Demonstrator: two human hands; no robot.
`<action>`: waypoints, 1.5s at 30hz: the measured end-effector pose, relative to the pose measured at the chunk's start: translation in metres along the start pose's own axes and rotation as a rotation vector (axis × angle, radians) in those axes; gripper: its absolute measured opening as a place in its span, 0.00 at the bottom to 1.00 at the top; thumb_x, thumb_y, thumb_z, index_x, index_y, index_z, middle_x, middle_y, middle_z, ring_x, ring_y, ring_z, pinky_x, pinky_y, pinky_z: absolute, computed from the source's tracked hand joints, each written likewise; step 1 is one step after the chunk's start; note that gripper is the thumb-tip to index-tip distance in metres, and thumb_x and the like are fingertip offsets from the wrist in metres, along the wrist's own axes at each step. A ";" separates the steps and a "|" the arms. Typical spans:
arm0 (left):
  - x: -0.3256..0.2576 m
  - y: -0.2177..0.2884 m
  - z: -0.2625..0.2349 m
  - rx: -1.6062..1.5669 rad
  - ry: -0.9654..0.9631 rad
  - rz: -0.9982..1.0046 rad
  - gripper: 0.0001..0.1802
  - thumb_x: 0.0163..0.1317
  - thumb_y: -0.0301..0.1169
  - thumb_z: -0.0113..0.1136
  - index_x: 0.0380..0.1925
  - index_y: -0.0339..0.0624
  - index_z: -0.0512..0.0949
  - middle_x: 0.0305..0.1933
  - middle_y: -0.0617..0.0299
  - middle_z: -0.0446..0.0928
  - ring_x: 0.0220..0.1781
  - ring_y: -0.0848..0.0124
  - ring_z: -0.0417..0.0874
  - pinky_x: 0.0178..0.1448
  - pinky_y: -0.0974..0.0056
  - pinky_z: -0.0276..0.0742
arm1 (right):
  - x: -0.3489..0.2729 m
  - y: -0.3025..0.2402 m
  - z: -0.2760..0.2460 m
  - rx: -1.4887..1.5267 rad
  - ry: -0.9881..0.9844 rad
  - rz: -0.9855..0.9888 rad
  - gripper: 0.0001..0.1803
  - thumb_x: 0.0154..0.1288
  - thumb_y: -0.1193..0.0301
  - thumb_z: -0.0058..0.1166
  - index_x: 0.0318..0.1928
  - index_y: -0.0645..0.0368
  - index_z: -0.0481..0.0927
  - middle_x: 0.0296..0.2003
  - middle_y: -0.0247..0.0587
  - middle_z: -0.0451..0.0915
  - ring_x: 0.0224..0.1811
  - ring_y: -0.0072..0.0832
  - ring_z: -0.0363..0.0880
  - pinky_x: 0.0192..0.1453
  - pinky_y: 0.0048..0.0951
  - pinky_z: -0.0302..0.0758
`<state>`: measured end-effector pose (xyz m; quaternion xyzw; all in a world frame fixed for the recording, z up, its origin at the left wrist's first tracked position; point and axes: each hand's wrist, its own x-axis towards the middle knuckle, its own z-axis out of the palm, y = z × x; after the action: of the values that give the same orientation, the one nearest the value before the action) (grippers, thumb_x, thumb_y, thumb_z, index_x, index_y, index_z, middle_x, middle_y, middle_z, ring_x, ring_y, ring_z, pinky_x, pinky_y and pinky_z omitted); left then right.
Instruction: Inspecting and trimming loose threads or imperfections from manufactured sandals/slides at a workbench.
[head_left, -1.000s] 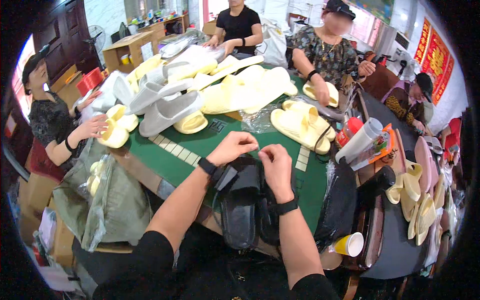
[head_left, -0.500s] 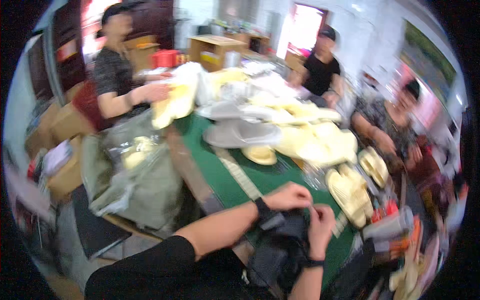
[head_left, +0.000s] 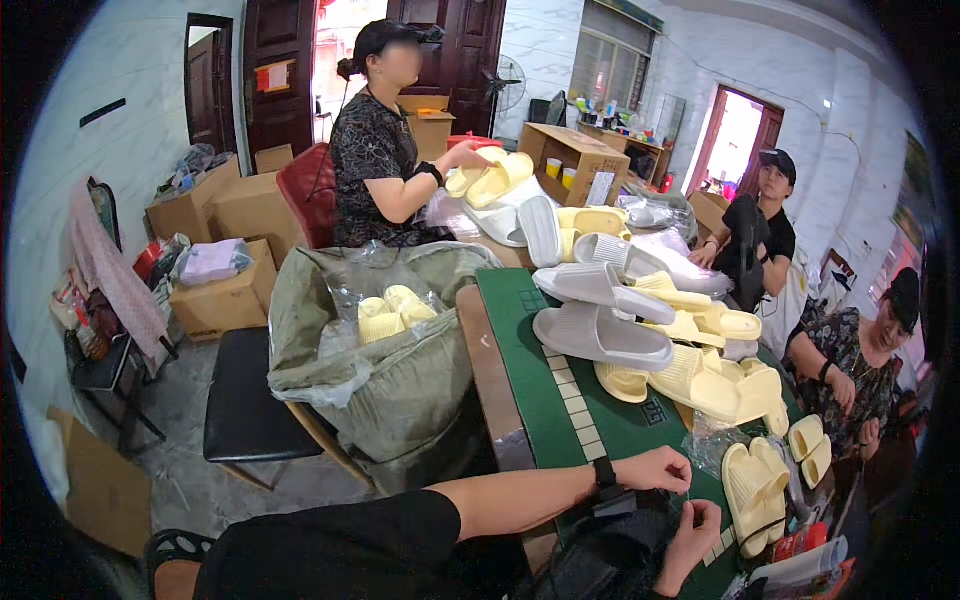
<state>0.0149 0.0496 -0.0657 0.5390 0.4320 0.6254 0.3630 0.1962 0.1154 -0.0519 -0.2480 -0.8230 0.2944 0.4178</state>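
Note:
My left hand is closed in a pinch near the front edge of the green table mat. Just below and to its right, my right hand pinches too. A fine pale thread seems to run between the fingertips of both. Dark fabric or a black bag lies under my wrists, its kind unclear. Closest to my right hand is a pair of cream slippers. Grey slippers and more cream slippers are heaped farther back on the mat.
Left of the table stands a large greenish sack with bagged cream slippers inside, beside a black-seated chair. A co-worker across at the left holds cream slippers. Two more people sit at the right. Cardboard boxes line the left wall.
The view has swung left and sharpened, so the table and my hands sit farther right and lower. Both hands stay close together, pinching. The co-worker at the left still holds slippers.

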 end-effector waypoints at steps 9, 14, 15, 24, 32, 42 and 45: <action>0.000 -0.001 -0.001 0.060 -0.055 0.003 0.08 0.62 0.29 0.65 0.36 0.33 0.80 0.35 0.65 0.81 0.37 0.80 0.78 0.44 0.71 0.76 | -0.001 -0.013 -0.002 -0.010 0.002 -0.010 0.05 0.62 0.80 0.57 0.33 0.67 0.74 0.27 0.40 0.70 0.29 0.27 0.69 0.35 0.28 0.68; 0.001 -0.002 -0.002 0.054 0.032 -0.029 0.08 0.62 0.29 0.65 0.35 0.34 0.81 0.34 0.65 0.81 0.37 0.80 0.78 0.44 0.71 0.76 | 0.000 -0.014 -0.003 -0.034 -0.014 -0.011 0.05 0.62 0.80 0.57 0.33 0.67 0.74 0.26 0.40 0.70 0.29 0.27 0.69 0.36 0.28 0.68; 0.001 -0.001 -0.002 0.032 0.023 -0.007 0.08 0.62 0.29 0.65 0.35 0.34 0.81 0.34 0.65 0.81 0.37 0.80 0.78 0.44 0.71 0.76 | 0.000 -0.014 -0.002 -0.014 -0.009 0.011 0.04 0.62 0.80 0.56 0.33 0.67 0.74 0.27 0.39 0.70 0.29 0.27 0.69 0.36 0.27 0.69; -0.003 0.009 -0.002 0.121 -0.006 -0.025 0.08 0.62 0.29 0.65 0.36 0.34 0.82 0.35 0.65 0.82 0.39 0.78 0.80 0.47 0.70 0.77 | 0.000 -0.018 -0.002 0.035 -0.011 0.042 0.04 0.58 0.81 0.59 0.33 0.65 0.77 0.30 0.43 0.75 0.32 0.33 0.74 0.39 0.30 0.72; -0.003 0.007 -0.005 0.108 0.000 -0.073 0.08 0.64 0.28 0.64 0.38 0.34 0.82 0.37 0.64 0.82 0.40 0.78 0.80 0.48 0.70 0.77 | 0.002 -0.024 -0.004 -0.020 -0.006 0.015 0.04 0.57 0.78 0.60 0.32 0.64 0.79 0.30 0.47 0.77 0.34 0.42 0.77 0.41 0.37 0.74; -0.004 0.010 -0.005 0.031 -0.007 -0.141 0.07 0.65 0.28 0.63 0.38 0.35 0.81 0.36 0.65 0.82 0.39 0.79 0.79 0.46 0.72 0.76 | 0.002 -0.029 -0.003 -0.032 -0.017 0.064 0.04 0.56 0.78 0.62 0.32 0.62 0.80 0.28 0.45 0.76 0.32 0.42 0.76 0.38 0.39 0.73; -0.004 0.010 -0.005 0.013 0.001 -0.155 0.07 0.64 0.28 0.64 0.38 0.34 0.81 0.36 0.65 0.82 0.39 0.79 0.80 0.46 0.71 0.77 | 0.001 -0.029 -0.004 -0.014 -0.005 0.049 0.03 0.56 0.78 0.62 0.31 0.62 0.80 0.28 0.46 0.76 0.32 0.42 0.76 0.37 0.39 0.72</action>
<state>0.0103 0.0413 -0.0580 0.5060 0.4766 0.5928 0.4067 0.1938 0.0967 -0.0294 -0.2704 -0.8196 0.2996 0.4067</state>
